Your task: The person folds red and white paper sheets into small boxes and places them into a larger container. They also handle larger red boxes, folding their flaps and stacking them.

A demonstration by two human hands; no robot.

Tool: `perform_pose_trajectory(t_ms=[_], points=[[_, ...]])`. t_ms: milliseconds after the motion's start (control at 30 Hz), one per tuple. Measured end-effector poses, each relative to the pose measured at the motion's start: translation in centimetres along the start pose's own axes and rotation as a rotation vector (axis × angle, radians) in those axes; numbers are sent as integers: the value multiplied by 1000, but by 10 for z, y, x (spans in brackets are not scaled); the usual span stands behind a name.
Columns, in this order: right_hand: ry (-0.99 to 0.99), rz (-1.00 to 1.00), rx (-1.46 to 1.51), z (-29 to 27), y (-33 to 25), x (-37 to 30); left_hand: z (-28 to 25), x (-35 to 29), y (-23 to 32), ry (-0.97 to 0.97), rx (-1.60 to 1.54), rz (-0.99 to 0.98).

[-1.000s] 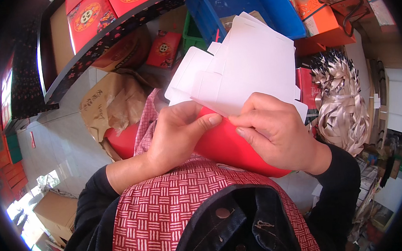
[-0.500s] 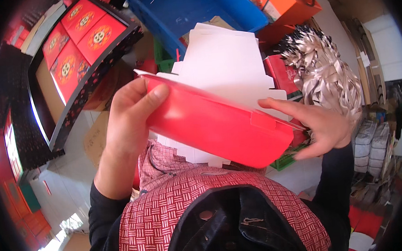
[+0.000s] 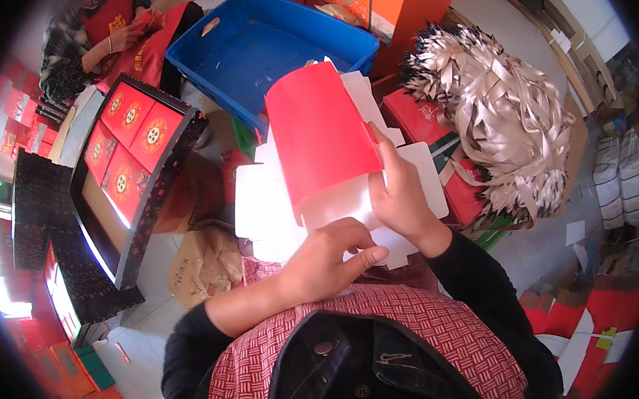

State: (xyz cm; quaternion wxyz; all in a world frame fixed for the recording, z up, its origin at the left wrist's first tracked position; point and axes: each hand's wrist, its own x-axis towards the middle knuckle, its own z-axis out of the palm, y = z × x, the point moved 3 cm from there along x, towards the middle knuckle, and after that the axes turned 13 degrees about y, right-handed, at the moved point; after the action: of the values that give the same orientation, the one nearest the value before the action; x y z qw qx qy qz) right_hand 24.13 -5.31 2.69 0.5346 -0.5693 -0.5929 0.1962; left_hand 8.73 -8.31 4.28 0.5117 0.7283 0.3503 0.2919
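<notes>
A curved red cardboard box blank (image 3: 322, 130) with a pale inside lies over a stack of white flat box blanks (image 3: 257, 203) in front of me. My right hand (image 3: 403, 198) grips its right edge, thumb on the inner side and fingers along the outside. Just below the near end of the red blank is my left hand (image 3: 330, 261), its fingers bent and its thumb held apart. Nothing shows between the left thumb and fingers; some fingertips are hidden. The white stack rests above my lap, over a red patterned apron (image 3: 270, 356).
Beyond the stack stands a blue crate (image 3: 201, 57); orange boxes (image 3: 414, 11) are behind it. Right lies a big bundle of champagne ribbons (image 3: 508, 107) beside red boxes (image 3: 413, 117). A black tray (image 3: 162, 202) holds red packets at left. A co-worker's hands (image 3: 130, 35) hold something red.
The red blank has turned from slanting across to pointing away from me and moved farther out. My left hand has let go of its left end; my right hand now grips its right edge.
</notes>
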Motion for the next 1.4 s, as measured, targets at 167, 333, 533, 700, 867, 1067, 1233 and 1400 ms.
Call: perform_pose_trajectory(t_ms=[167, 333, 533, 700, 867, 1067, 1233, 1400], points=[[-51, -68, -87, 20, 1, -23, 22, 7, -45, 683, -1076, -254], [-290, 368, 492, 8, 4, -25, 21, 12, -47, 729, -1056, -266], [-45, 415, 466, 20, 6, -10, 23, 9, -59, 752, -1042, -241], [58, 320, 366, 22, 9, -12, 22, 10, -60, 739, -1037, -221], [69, 345, 291, 24, 10, -12, 22, 9, -62, 730, -1087, -221], [48, 377, 350, 27, -1, -12, 21, 10, -61, 717, -1100, -209], [73, 327, 318, 28, 5, -10, 22, 9, -63, 707, -1039, -204], [81, 312, 282, 32, 5, -11, 24, 10, -62, 750, -1056, -219]])
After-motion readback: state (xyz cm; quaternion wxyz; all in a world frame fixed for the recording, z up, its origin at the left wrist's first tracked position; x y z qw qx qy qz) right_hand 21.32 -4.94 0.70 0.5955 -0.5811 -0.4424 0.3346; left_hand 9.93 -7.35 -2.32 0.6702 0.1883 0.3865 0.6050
